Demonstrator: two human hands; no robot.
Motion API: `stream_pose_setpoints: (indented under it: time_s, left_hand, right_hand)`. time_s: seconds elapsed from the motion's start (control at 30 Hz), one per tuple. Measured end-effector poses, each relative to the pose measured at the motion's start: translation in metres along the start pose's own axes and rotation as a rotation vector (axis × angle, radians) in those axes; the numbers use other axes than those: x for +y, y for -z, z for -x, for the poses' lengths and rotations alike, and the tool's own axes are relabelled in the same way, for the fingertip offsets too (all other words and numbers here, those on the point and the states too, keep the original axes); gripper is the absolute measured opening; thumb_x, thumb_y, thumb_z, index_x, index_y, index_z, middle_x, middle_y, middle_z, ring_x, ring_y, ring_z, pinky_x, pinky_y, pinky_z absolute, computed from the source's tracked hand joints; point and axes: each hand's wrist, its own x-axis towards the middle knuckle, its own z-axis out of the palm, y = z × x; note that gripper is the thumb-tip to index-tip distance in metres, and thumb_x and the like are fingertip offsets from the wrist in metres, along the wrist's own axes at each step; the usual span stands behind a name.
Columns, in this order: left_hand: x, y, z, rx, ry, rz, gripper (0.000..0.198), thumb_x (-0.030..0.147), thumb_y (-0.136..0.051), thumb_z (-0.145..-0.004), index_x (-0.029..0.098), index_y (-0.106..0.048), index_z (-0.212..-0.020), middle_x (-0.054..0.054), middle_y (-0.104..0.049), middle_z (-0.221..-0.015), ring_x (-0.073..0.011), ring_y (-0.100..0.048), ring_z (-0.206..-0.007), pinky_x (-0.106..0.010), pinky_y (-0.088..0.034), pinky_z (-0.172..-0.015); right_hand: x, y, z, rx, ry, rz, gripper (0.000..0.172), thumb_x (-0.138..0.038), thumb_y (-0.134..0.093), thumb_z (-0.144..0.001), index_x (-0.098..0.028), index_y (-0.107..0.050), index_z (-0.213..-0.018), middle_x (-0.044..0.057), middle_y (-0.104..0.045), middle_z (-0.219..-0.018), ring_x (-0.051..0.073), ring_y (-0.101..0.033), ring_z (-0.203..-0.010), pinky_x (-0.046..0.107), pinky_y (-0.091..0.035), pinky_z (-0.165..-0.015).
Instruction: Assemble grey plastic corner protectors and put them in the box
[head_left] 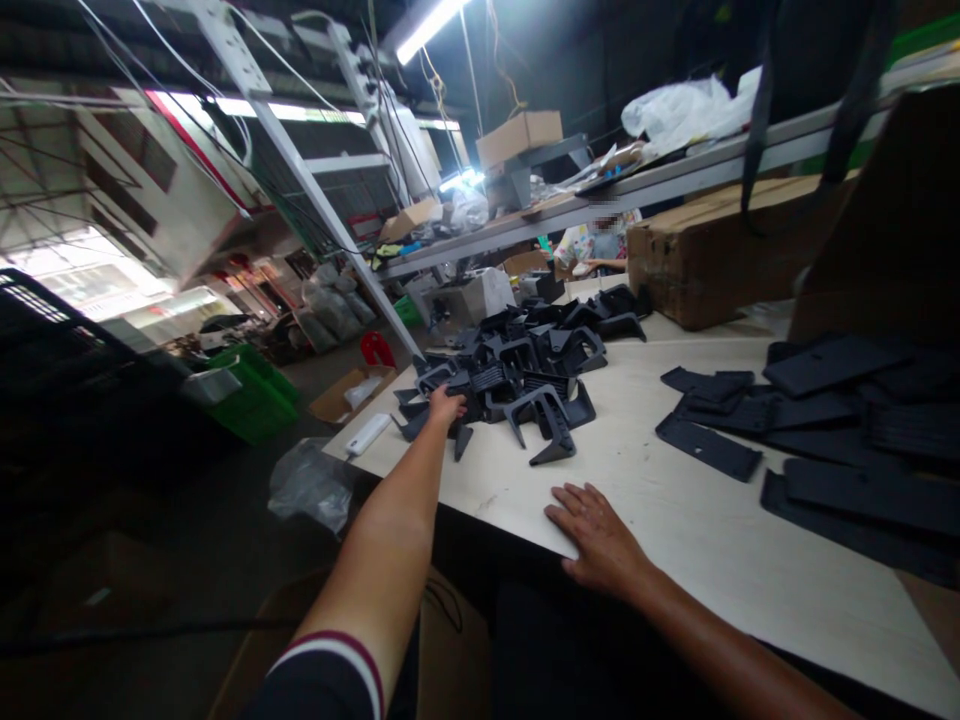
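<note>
A heap of black plastic bracket parts (525, 370) lies on the pale worktable (675, 520). My left arm is stretched far out and my left hand (444, 406) is at the near left edge of the heap, fingers curled round one black part (459, 432). My right hand (596, 535) rests flat on the table near its front edge, fingers spread, holding nothing. One bracket (551, 425) stands apart at the front of the heap, between the two hands.
Flat black plates (847, 440) are spread over the table's right side. A cardboard box (712, 250) stands behind them. A white remote-like object (367, 434) lies at the table's left corner. Another person sits far behind the heap. Green crates (251, 395) and a plastic bag (311, 485) are on the floor at left.
</note>
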Motion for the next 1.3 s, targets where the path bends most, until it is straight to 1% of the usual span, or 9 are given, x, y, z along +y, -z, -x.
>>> stream_pose_setpoints:
  time_s: [0.17,0.33,0.57,0.77,0.87,0.97,1.13,1.2,1.3]
  left_hand:
    - [-0.010,-0.008,-0.002,0.021,0.021,0.097,0.035,0.036,-0.068,-0.098,0.017,-0.064,-0.128,-0.010,-0.068,-0.126,-0.0231,-0.069,-0.105,-0.044,-0.062,-0.088]
    - [-0.009,-0.005,-0.003,0.161,0.031,0.315,0.035,0.036,-0.067,-0.099,0.017,-0.063,-0.128,-0.009,-0.068,-0.123,-0.0211,-0.069,-0.099,-0.040,-0.063,-0.083]
    - [0.012,0.005,-0.002,0.207,0.068,0.599,0.033,0.037,-0.066,-0.100,0.016,-0.064,-0.125,-0.008,-0.069,-0.118,-0.0193,-0.070,-0.094,-0.037,-0.063,-0.079]
    - [0.040,0.001,0.000,0.189,0.048,0.723,0.027,0.038,-0.064,-0.101,0.015,-0.065,-0.114,-0.003,-0.068,-0.097,-0.0114,-0.063,-0.071,-0.025,-0.056,-0.060]
    - [0.054,-0.010,0.002,0.130,0.022,0.736,0.026,0.039,-0.063,-0.102,0.014,-0.066,-0.109,-0.001,-0.067,-0.090,-0.0095,-0.060,-0.064,-0.023,-0.053,-0.055]
    - [0.064,-0.037,0.005,0.055,-0.002,0.721,0.026,0.040,-0.063,-0.102,0.014,-0.066,-0.109,-0.001,-0.068,-0.090,-0.0097,-0.061,-0.065,-0.023,-0.054,-0.056]
    - [0.054,-0.089,0.018,-0.020,0.034,0.640,0.030,0.039,-0.066,-0.100,0.015,-0.066,-0.118,-0.006,-0.070,-0.106,-0.0156,-0.068,-0.082,-0.032,-0.061,-0.070]
    - [0.043,-0.096,0.027,-0.025,0.061,0.606,0.033,0.039,-0.066,-0.100,0.016,-0.065,-0.123,-0.008,-0.070,-0.114,-0.0184,-0.070,-0.091,-0.036,-0.062,-0.077]
    - [0.026,-0.088,0.038,-0.016,0.091,0.580,0.035,0.039,-0.066,-0.100,0.017,-0.064,-0.127,-0.009,-0.068,-0.121,-0.0209,-0.069,-0.098,-0.040,-0.062,-0.083]
  right_hand:
    - [0.000,-0.001,0.001,0.013,0.008,0.012,0.083,-0.034,-0.073,-0.074,-0.023,-0.054,-0.154,0.013,-0.034,-0.170,0.035,-0.026,-0.158,0.053,-0.004,-0.131]
    - [0.001,-0.003,0.001,0.016,0.003,0.029,0.083,-0.035,-0.073,-0.074,-0.023,-0.054,-0.154,0.013,-0.034,-0.170,0.034,-0.027,-0.158,0.053,-0.005,-0.130]
    - [-0.001,0.002,0.001,0.025,0.008,0.041,0.081,-0.036,-0.073,-0.075,-0.023,-0.056,-0.153,0.013,-0.037,-0.169,0.035,-0.030,-0.156,0.053,-0.008,-0.130]
    - [-0.001,0.002,0.001,0.027,0.017,0.038,0.080,-0.037,-0.075,-0.074,-0.023,-0.057,-0.151,0.014,-0.038,-0.168,0.035,-0.030,-0.156,0.053,-0.008,-0.130]
    - [0.000,0.001,0.001,0.036,0.023,0.036,0.080,-0.038,-0.076,-0.075,-0.022,-0.057,-0.151,0.014,-0.038,-0.168,0.035,-0.030,-0.156,0.053,-0.007,-0.130]
    - [0.000,0.001,0.001,0.041,0.028,0.037,0.080,-0.038,-0.076,-0.074,-0.023,-0.057,-0.150,0.014,-0.039,-0.168,0.036,-0.031,-0.155,0.053,-0.008,-0.130]
    - [-0.001,0.001,0.002,0.057,0.027,0.047,0.080,-0.037,-0.075,-0.074,-0.022,-0.057,-0.151,0.015,-0.040,-0.167,0.036,-0.032,-0.155,0.054,-0.011,-0.129]
    - [-0.002,0.003,0.003,0.069,0.028,0.049,0.079,-0.038,-0.074,-0.075,-0.022,-0.058,-0.150,0.015,-0.041,-0.166,0.036,-0.034,-0.154,0.054,-0.013,-0.129]
    - [-0.004,0.005,0.003,0.083,0.042,0.047,0.077,-0.040,-0.075,-0.074,-0.024,-0.060,-0.147,0.013,-0.044,-0.165,0.036,-0.037,-0.152,0.053,-0.015,-0.129]
